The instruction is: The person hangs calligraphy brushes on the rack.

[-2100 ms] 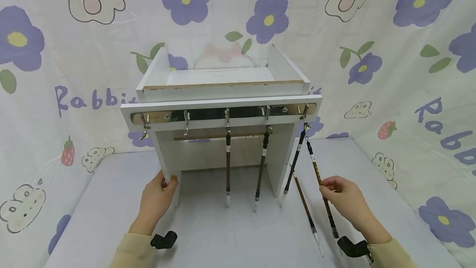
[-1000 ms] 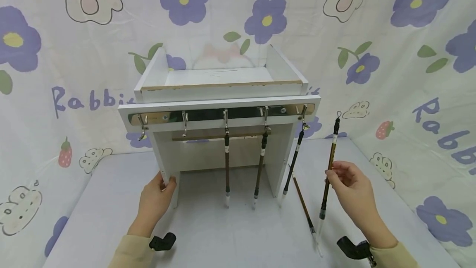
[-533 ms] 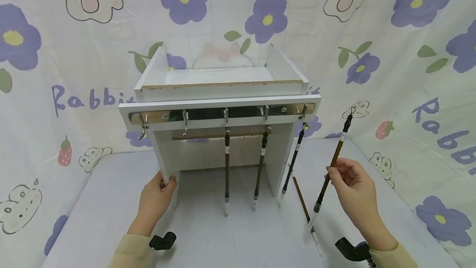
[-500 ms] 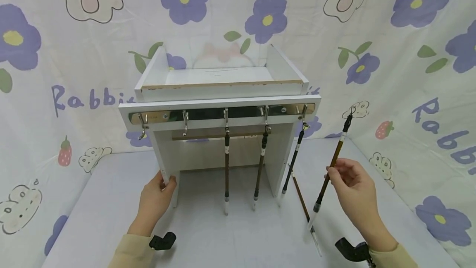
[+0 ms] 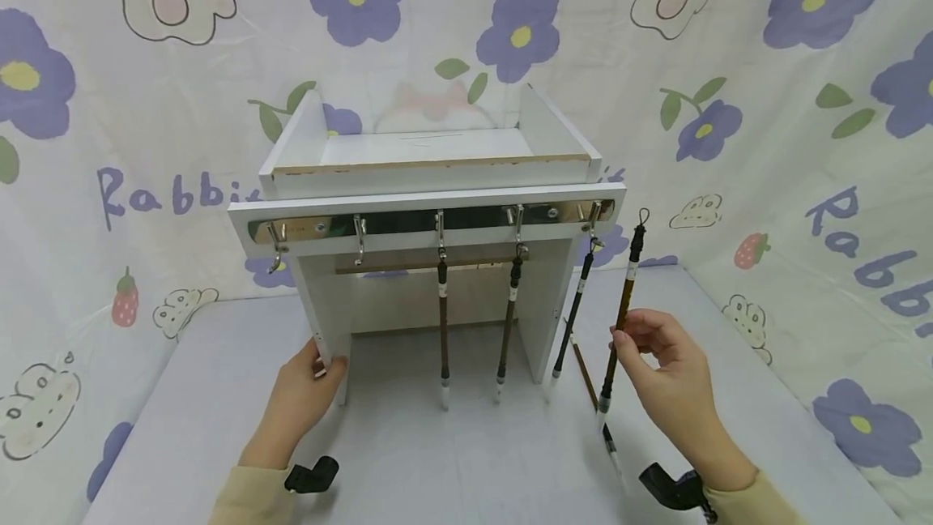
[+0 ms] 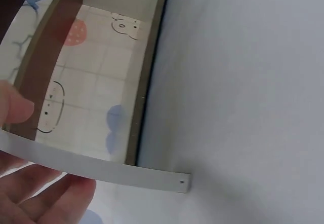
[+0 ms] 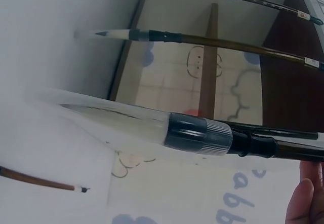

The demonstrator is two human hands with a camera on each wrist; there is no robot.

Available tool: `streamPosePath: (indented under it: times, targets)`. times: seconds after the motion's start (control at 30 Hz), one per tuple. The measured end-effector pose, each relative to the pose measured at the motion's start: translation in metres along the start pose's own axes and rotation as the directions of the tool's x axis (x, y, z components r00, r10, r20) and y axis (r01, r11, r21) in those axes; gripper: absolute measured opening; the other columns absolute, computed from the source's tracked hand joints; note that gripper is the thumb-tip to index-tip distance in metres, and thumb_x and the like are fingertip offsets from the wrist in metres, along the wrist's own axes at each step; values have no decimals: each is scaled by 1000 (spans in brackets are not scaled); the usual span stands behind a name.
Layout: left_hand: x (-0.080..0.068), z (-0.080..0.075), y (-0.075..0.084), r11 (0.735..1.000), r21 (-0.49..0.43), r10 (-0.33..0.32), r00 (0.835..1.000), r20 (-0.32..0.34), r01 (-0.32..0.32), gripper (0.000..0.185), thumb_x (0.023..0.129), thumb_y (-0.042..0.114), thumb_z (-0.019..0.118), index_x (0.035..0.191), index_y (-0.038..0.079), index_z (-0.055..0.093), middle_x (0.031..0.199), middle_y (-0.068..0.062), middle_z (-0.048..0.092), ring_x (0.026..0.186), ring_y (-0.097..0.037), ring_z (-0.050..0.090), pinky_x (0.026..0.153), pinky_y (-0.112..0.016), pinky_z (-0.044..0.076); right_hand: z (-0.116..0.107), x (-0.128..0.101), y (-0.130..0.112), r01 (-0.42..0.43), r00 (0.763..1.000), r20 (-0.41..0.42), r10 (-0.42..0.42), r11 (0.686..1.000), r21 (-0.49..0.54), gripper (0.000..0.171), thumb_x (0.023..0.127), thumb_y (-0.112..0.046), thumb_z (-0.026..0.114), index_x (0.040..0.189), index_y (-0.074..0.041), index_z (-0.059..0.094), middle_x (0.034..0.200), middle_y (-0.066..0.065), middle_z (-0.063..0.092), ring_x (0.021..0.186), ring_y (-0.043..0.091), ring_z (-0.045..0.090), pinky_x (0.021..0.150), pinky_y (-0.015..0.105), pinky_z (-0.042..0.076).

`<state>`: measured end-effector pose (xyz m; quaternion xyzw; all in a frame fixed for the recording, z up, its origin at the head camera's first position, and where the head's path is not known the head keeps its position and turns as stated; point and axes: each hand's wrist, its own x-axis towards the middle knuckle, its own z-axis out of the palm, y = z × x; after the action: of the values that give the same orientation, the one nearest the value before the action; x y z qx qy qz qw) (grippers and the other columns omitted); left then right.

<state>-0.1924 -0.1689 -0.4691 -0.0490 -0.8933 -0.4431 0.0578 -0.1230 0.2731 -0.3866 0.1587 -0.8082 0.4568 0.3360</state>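
Observation:
My right hand [image 5: 670, 371] pinches a calligraphy brush [image 5: 627, 290] by the middle of its handle, just right of the white rack [image 5: 430, 194]. Its hanging loop points up, and its pale tip points down inside a clear cover. Three more brushes hang from hooks on the metal strip: a middle brush [image 5: 444, 322], another brush [image 5: 509, 318] to its right, and a dark brush [image 5: 572, 314] at the far right. With thumb and fingers on either side, my left hand [image 5: 302, 395] grips the rack's left side panel [image 6: 96, 168].
Another brush [image 5: 585, 363] lies on the white tabletop [image 5: 474, 460], partly hidden behind the held one. Two left hooks, a left end hook [image 5: 277, 245] and a hook [image 5: 360, 237] beside it, carry nothing. A printed cloth [image 5: 437, 14] covers the walls behind.
My right hand has raised the brush, tilted it rightward, then straightened it and moved left toward the rack. The left hand keeps its hold, and the hanging brushes stay on their hooks.

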Motion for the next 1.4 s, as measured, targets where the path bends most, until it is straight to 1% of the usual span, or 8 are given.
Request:
streamPosePath:
  times: [0.27, 0.43, 0.57, 0.73, 0.93, 1.13, 1.3, 1.4]
  targets:
    - [2, -8, 15, 998, -45, 48, 999, -10, -48, 66, 96, 37, 56, 152, 17, 27, 146, -18, 41, 128, -38, 47, 93, -48, 48, 6, 3, -30, 48, 997, 49, -51, 997, 62, 28, 80, 20, 63, 105, 8, 59, 90, 14, 66, 81, 8, 61, 68, 14, 48]
    - [3, -12, 23, 994, -73, 71, 994, -85, -78, 65, 95, 35, 59, 150, 14, 31, 143, -18, 45, 122, -41, 51, 89, -50, 50, 10, 4, -44, 30, 996, 81, -39, 993, 111, 27, 79, 22, 62, 103, 10, 58, 90, 17, 64, 80, 11, 61, 69, 17, 49]
    - [6, -13, 27, 992, -78, 85, 982, -171, -99, 60, 93, 28, 61, 145, 11, 35, 137, -14, 48, 115, -34, 55, 87, -48, 52, 13, 2, -47, 38, 993, 105, -51, 992, 119, 27, 78, 22, 63, 102, 8, 59, 90, 15, 63, 80, 12, 61, 71, 17, 50]
    - [12, -12, 28, 989, -76, 104, 965, -243, -125, 52, 91, 20, 63, 135, 7, 40, 125, -9, 51, 104, -24, 56, 81, -38, 52, 17, 1, -51, 45, 989, 138, -60, 993, 109, 25, 79, 19, 64, 100, 5, 60, 91, 11, 64, 81, 12, 60, 72, 18, 50]
    - [15, -13, 25, 991, -72, 97, 967, -236, -117, 43, 92, 21, 63, 129, 6, 45, 116, -8, 55, 100, -22, 57, 75, -23, 50, 24, 3, -57, 52, 980, 183, -72, 992, 113, 25, 80, 17, 65, 101, 3, 61, 89, 12, 66, 80, 14, 61, 69, 20, 50]
    - [16, -14, 21, 990, -69, 103, 969, -223, -121, 38, 92, 20, 63, 125, 8, 48, 112, -8, 57, 99, -21, 59, 77, -28, 53, 35, 1, -50, 37, 969, 237, -71, 989, 145, 26, 82, 14, 66, 103, 0, 61, 89, 11, 67, 79, 13, 61, 68, 22, 51]
    - [14, -13, 23, 993, -40, 100, 961, -257, -114, 25, 91, 18, 62, 113, 10, 52, 101, -5, 60, 95, -18, 61, 75, -24, 52, 50, -3, -29, 33, 958, 275, -81, 984, 175, 28, 85, 7, 67, 108, -9, 62, 92, 6, 67, 80, 11, 61, 69, 24, 51]
    - [13, -13, 24, 994, -43, 88, 956, -279, -104, 19, 91, 18, 62, 106, 11, 54, 96, -4, 60, 93, -19, 63, 73, -30, 54, 56, -3, -30, 36, 950, 298, -89, 983, 179, 29, 85, 5, 68, 110, -9, 62, 93, 6, 67, 80, 12, 61, 67, 26, 51]
